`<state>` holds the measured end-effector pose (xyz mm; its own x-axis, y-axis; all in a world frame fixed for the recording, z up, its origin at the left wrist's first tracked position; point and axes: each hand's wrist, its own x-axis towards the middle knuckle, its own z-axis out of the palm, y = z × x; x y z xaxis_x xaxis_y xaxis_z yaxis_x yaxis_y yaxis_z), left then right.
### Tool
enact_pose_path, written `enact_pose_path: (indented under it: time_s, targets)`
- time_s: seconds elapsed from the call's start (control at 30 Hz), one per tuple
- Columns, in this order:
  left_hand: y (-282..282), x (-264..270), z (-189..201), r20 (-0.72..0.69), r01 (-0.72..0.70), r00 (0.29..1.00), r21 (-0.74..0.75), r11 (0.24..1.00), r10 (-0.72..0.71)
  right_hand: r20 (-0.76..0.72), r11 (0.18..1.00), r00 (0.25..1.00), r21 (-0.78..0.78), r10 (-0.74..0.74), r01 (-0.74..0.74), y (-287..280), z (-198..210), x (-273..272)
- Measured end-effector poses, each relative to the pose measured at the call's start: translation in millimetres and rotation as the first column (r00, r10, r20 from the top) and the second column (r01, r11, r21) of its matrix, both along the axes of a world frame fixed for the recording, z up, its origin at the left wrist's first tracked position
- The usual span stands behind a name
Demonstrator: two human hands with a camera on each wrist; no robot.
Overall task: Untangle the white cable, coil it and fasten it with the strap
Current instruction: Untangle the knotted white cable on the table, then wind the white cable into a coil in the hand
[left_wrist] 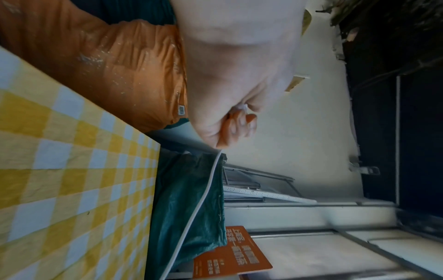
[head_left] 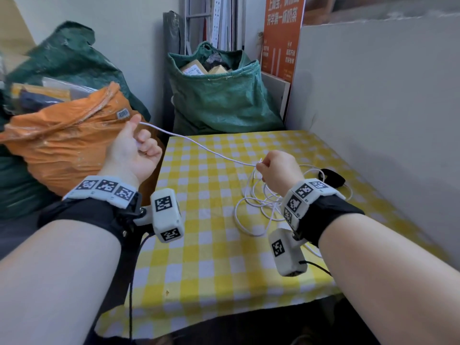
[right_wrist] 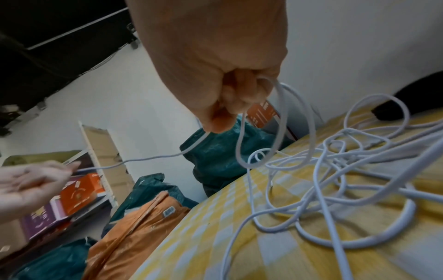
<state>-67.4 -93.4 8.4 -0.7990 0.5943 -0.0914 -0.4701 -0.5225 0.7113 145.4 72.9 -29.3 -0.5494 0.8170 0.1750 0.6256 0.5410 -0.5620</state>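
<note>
Head view, hands (head_left: 129, 150) (head_left: 278, 168) pinching white cable (head_left: 199, 145)

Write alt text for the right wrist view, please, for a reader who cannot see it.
The right hand pinches a white cable above its tangled heap on a yellow checked tablecloth. One strand runs across to the left hand.

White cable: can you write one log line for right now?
left hand: pinches white cable | right hand: grips cable | tangle: on table | strap: untouched
</note>
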Motion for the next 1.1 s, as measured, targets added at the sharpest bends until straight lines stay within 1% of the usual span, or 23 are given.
enact_pose_path:
  time_s: [0.1, 0.13, 0.23, 0.3, 0.37, 0.43, 0.47, 0.53, 0.57, 0.6, 0.67, 0.73, 0.8, 0.87, 0.93, 1.0, 1.1]
  targets:
    - [-0.7, 7.3, 8.9, -0.074, 0.081, 0.994, -0.04, 0.996, -0.084, 0.207, 0.996, 0.976, 0.049, 0.062, -0.073, -15.5, 10.2, -5.2]
    - [0.2, 11.5, 12.0, -0.107, 0.105, 0.988, -0.062, 0.993, -0.111, 0.24, 0.993, 0.967, 0.058, 0.082, -0.098, -20.9, 13.2, -6.8]
    - [-0.2, 29.1, 22.4, -0.232, 0.168, 0.954, -0.11, 0.98, -0.19, 0.279, 0.977, 0.943, 0.056, 0.182, -0.205, -38.2, 21.6, -11.8]
    - [-1.7, 44.6, 28.7, -0.328, 0.216, 0.909, -0.157, 0.964, -0.257, 0.304, 0.951, 0.909, 0.035, 0.284, -0.308, -49.4, 28.0, -12.9]
    - [-3.6, 58.6, 30.4, -0.429, 0.261, 0.828, -0.275, 0.925, -0.361, 0.306, 0.915, 0.874, 0.019, 0.378, -0.402, -61.5, 34.3, -12.1]
    - [-7.3, 72.0, 28.6, -0.493, 0.309, 0.714, -0.416, 0.855, -0.498, 0.273, 0.884, 0.854, 0.032, 0.442, -0.467, -73.8, 39.9, -9.3]
    - [-8.9, 78.6, 26.5, -0.495, 0.336, 0.658, -0.482, 0.809, -0.568, 0.245, 0.875, 0.853, 0.041, 0.46, -0.483, -79.2, 41.6, -8.1]
    - [-11.1, 90.8, 21.4, -0.462, 0.368, 0.581, -0.586, 0.722, -0.67, 0.176, 0.868, 0.862, 0.06, 0.476, -0.492, -87.6, 44.4, -4.3]
    - [-12.5, 97.0, 19.0, -0.456, 0.344, 0.554, -0.637, 0.69, -0.697, 0.14, 0.867, 0.866, 0.07, 0.48, -0.493, -90.7, 45.6, -2.2]
    - [-12.1, 100.2, 17.5, -0.462, 0.29, 0.527, -0.691, 0.662, -0.713, 0.087, 0.867, 0.869, 0.064, 0.488, -0.493, -91.7, 47.3, -1.7]
    - [-12.4, 105.6, 15.6, -0.49, 0.17, 0.484, -0.76, 0.627, -0.725, -0.081, 0.862, 0.86, -0.027, 0.504, -0.507, -91.8, 49.1, 2.7]
    - [-14.1, 108.2, 14.8, -0.5, 0.126, 0.475, -0.776, 0.618, -0.724, -0.224, 0.849, 0.852, -0.142, 0.474, -0.509, -88.0, 50.2, 12.3]
    - [-13.6, 105.2, 13.4, -0.488, 0.105, 0.488, -0.79, 0.604, -0.724, -0.314, 0.853, 0.867, -0.235, 0.387, -0.466, -77.1, 48.1, 22.6]
    - [-10.4, 101.7, 9.9, -0.465, 0.106, 0.494, -0.806, 0.582, -0.735, -0.352, 0.862, 0.888, -0.301, 0.298, -0.408, -63.9, 42.0, 32.7]
    - [-5.1, 101.3, 5.8, -0.44, 0.127, 0.476, -0.822, 0.555, -0.761, -0.359, 0.862, 0.904, -0.354, 0.233, -0.363, -55.3, 33.7, 37.5]
    - [3.0, 103.8, -0.5, -0.418, 0.167, 0.463, -0.825, 0.54, -0.782, -0.349, 0.875, 0.909, -0.337, 0.228, -0.349, -52.6, 25.5, 33.7]
    - [16.5, 108.9, -9.6, -0.386, 0.231, 0.497, -0.805, 0.547, -0.777, -0.337, 0.898, 0.892, -0.216, 0.301, -0.384, -55.8, 19.5, 19.7]
